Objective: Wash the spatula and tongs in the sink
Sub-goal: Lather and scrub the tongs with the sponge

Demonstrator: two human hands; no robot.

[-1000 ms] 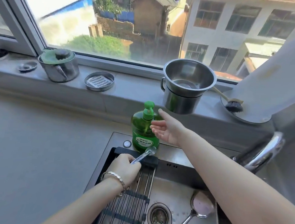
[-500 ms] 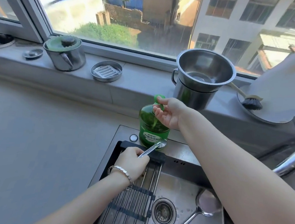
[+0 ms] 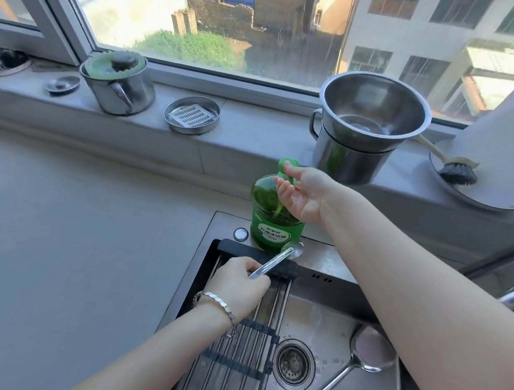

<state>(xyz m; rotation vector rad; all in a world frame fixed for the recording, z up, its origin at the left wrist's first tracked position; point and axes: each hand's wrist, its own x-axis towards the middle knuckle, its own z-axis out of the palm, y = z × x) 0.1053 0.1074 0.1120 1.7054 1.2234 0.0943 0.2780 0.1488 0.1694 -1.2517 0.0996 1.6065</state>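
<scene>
L hand (image 3: 239,285) grips tongs (image 3: 278,259); R hand (image 3: 303,195) cupped, thumb on soap pump (image 3: 283,163). Early, I reckon: spatula (image 3: 369,351) untouched, near-right in sink (image 3: 335,281).

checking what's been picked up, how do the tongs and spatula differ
The tongs are gripped in the left hand over the rack; the spatula lies loose in the sink beside the drain. The tongs end in a small round tip; the spatula has a broad oval blade. The spatula's handle end is purple; the tongs show only bare metal. Both are shiny steel.
</scene>
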